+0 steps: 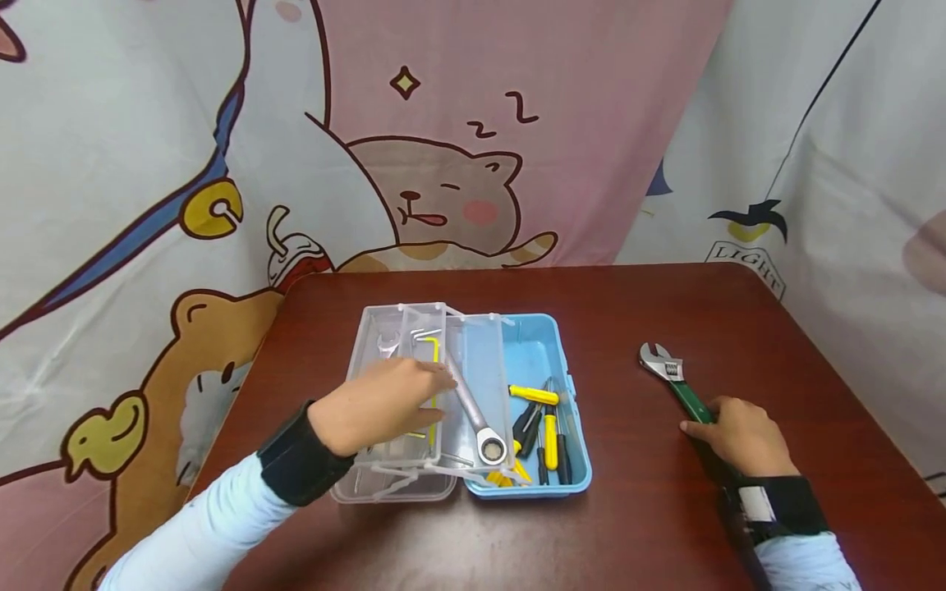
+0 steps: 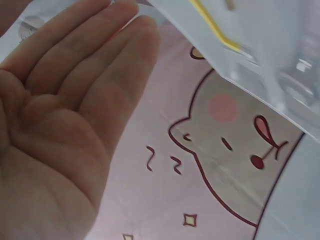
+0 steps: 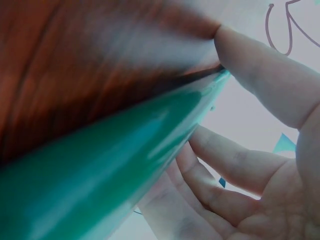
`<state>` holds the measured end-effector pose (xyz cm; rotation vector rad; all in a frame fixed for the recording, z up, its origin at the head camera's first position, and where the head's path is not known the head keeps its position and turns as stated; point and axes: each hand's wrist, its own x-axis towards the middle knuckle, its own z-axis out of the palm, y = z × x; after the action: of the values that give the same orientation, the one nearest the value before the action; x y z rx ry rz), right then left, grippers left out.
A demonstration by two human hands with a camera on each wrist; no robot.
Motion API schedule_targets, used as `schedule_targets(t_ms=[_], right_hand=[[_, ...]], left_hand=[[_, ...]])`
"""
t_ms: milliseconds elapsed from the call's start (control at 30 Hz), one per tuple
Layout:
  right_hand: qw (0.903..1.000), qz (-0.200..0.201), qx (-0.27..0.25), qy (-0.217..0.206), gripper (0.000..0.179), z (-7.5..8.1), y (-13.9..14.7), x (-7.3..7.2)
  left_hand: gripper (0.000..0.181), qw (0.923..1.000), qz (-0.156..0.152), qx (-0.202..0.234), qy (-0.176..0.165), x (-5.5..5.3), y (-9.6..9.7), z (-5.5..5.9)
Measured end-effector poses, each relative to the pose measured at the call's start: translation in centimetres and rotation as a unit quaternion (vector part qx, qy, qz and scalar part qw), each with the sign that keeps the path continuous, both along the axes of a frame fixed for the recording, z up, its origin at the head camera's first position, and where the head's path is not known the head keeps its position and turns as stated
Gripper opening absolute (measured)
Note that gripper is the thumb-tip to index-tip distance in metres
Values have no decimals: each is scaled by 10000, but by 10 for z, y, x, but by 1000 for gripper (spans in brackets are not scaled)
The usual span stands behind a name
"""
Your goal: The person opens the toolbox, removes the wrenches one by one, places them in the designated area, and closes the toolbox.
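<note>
My left hand [image 1: 392, 402] hovers over the clear plastic tray [image 1: 356, 353] with its fingers extended; nothing lies in the palm in the left wrist view. A yellow hex key [image 1: 436, 351] and smaller silver keys show in that tray. Beside the fingertips, a long silver ratchet wrench [image 1: 467, 404] slants across the clear part overlapping the blue toolbox [image 1: 582, 460]. On the right, my right hand [image 1: 750, 435] is round the green handle [image 3: 125, 150] of an adjustable wrench [image 1: 668, 369], whose steel head points away from me. Thumb and curved fingers flank the handle.
Inside the blue toolbox lie several screwdrivers with yellow [image 1: 550, 439] and black handles, plus black-handled pliers [image 1: 528, 425]. The brown table [image 1: 628, 525] reaches back to a hanging cloth [image 1: 591, 123] printed with cartoon animals. White latch arms jut from the box's front.
</note>
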<state>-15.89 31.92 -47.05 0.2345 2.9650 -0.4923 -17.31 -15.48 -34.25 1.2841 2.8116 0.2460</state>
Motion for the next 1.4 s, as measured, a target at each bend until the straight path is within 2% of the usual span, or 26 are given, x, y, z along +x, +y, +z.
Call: schedule_targets(t_ms=[167, 267, 467, 633, 767, 900, 1100, 1300, 1400], right_hand=[[10000, -14, 16, -17, 73, 5, 2, -2], [10000, -21, 30, -38, 73, 5, 3, -3], [9999, -107, 16, -98, 74, 4, 2, -3], [9998, -177, 2, -126, 75, 3, 1, -3], [9996, -234, 10, -130, 76, 3, 2, -3], [9994, -272, -2, -192, 78, 2, 2, -3], [9995, -275, 20, -145, 77, 1, 2, -3], [9993, -337, 9, -156, 77, -3, 1, -4], [9993, -343, 15, -159, 77, -4, 1, -4]], left_hand=[[32, 9995, 289, -69, -127, 4, -14, -3], [27, 9996, 227, -114, -142, 4, -17, -8], [33, 9994, 181, -201, -217, 4, -19, -13], [33, 9992, 216, -206, -252, 8, -20, -13], [26, 9994, 175, -170, -228, 11, -21, -11], [22, 9992, 120, -144, -356, 14, -23, -9], [28, 10000, 47, -43, -72, 14, -26, -8], [27, 9965, -100, 13, -825, 16, -23, -10], [26, 9969, -49, -46, -784, 16, -21, -11]])
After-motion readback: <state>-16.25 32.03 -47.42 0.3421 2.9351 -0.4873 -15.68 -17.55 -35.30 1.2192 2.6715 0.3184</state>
